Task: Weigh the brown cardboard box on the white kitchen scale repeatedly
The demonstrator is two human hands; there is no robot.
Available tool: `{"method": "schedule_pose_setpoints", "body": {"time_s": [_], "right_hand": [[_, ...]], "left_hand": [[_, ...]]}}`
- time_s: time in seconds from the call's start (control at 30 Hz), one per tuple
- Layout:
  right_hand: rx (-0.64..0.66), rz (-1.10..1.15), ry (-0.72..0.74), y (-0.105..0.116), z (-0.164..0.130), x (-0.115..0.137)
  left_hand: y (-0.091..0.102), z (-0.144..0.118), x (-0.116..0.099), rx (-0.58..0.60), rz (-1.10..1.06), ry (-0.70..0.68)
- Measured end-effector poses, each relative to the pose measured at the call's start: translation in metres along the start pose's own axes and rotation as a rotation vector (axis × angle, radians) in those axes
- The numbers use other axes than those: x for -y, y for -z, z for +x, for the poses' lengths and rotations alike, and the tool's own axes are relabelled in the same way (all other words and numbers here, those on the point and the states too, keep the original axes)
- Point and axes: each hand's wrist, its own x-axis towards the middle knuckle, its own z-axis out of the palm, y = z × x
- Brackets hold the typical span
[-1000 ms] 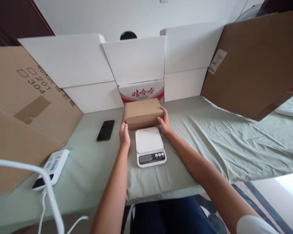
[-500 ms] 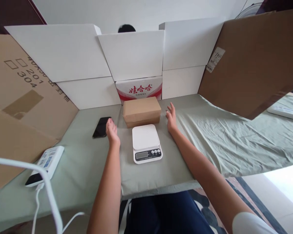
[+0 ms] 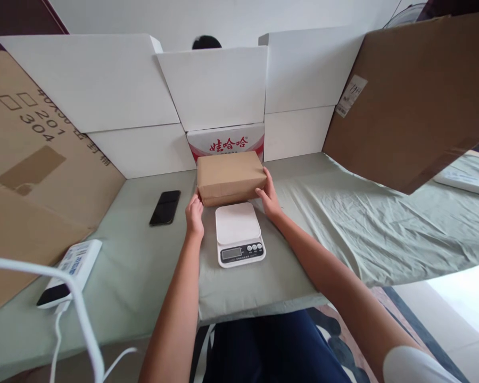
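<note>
Item: brown box, clamped at both ends between left hand and right hand, fingers closed on it. Scale just nearer. Step, judged: grasp; next, lift.

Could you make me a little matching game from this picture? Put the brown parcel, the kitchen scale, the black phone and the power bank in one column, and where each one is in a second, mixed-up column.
Things:
1. brown parcel
2. kitchen scale
3. black phone
4. power bank

Places:
A. lying flat on the cloth, left of the left hand
B. near the table's front left edge, with a white cable plugged in
C. gripped at both ends, between the left hand and the right hand
D. just in front of the parcel, its platform bare

Pairs: 1-C, 2-D, 3-A, 4-B
</note>
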Motion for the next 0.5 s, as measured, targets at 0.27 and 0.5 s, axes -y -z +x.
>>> {"method": "schedule_pose_setpoints", "body": {"time_s": [0.27,0.5], "right_hand": [[0.037,-0.097,0.193,0.016,-0.064,0.051],[0.144,-0.073,0.200,0.030,-0.111,0.053]], "left_hand": [[0.037,-0.094,-0.018,0.011,0.141,-0.150],[0.065,-0.149,0.000,-0.014,0.177,-0.145]]}}
